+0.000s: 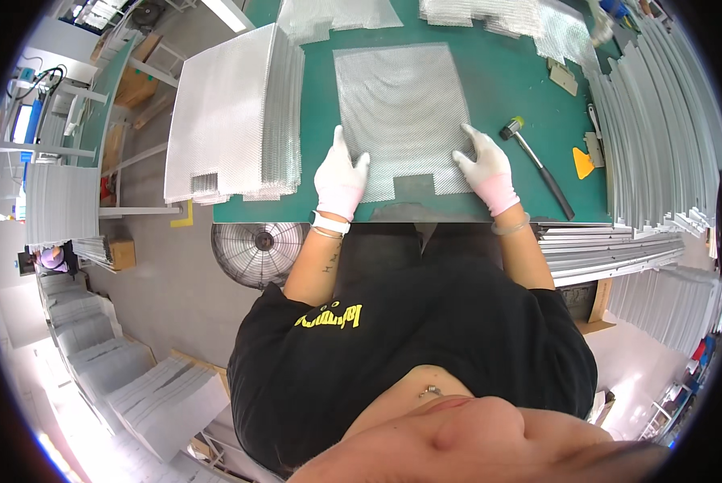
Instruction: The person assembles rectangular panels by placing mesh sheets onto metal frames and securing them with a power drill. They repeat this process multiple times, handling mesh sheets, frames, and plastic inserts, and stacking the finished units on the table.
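Note:
A silvery metal mesh sheet [405, 113] with a rectangular notch in its near edge lies on the green-topped table in front of me. Wavy bands across it suggest more than one layer, but I cannot tell how many. My left hand [341, 179], in a white glove with a pink cuff, holds its left edge, thumb over the mesh. At the right edge my right hand [487, 171], gloved alike, grips the sheet with its thumb on top and fingers along the side. The undersides of both hands are hidden.
Left of the sheet stands a tall mesh stack [224, 113]. A mallet [538, 161], a yellow scraper [582, 163] and metal plates lie to the right, beside stacked metal strips [651, 129]. More mesh piles [337, 14] line the far side. A fan [260, 245] stands below the table.

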Available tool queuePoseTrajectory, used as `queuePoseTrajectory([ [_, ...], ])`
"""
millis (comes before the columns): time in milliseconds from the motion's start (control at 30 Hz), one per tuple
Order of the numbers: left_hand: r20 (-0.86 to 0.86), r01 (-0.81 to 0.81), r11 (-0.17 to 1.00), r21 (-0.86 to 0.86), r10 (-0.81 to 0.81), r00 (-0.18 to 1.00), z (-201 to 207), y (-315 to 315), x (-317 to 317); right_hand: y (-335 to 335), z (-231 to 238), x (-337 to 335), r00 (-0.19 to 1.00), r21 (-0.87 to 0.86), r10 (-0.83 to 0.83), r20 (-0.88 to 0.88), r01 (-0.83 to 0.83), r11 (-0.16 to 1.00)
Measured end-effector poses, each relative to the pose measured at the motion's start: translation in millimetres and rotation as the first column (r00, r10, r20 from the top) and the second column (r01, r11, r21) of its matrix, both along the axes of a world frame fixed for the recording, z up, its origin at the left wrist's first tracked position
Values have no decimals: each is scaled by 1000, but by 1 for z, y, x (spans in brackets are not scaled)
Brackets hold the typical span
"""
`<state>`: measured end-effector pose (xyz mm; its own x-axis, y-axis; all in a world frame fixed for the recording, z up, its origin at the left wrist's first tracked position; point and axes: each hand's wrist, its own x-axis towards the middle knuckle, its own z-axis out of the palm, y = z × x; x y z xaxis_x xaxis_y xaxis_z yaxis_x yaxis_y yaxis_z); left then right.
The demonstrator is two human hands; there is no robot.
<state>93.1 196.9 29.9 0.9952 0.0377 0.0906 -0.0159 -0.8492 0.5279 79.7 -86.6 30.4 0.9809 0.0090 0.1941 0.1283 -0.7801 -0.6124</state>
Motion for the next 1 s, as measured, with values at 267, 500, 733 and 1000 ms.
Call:
queuePoseTrajectory([
  [267,0,-5,1000,17,5,1000,-1,0,2,-2,0,5,999,-104,12,-49,-17,994],
  [500,-23,-11,992,124,14,1000,2,-1,5,1,15,8,983,-217,-24,-184,-16,976],
  [733,29,90,950,299,-103,994,23,2,13,-14,48,53,994,-415,48,-101,-85,906],
  [1000,97,281,895,348,-332,938,33,11,37,-36,93,254,964,-766,208,164,-8,643],
])
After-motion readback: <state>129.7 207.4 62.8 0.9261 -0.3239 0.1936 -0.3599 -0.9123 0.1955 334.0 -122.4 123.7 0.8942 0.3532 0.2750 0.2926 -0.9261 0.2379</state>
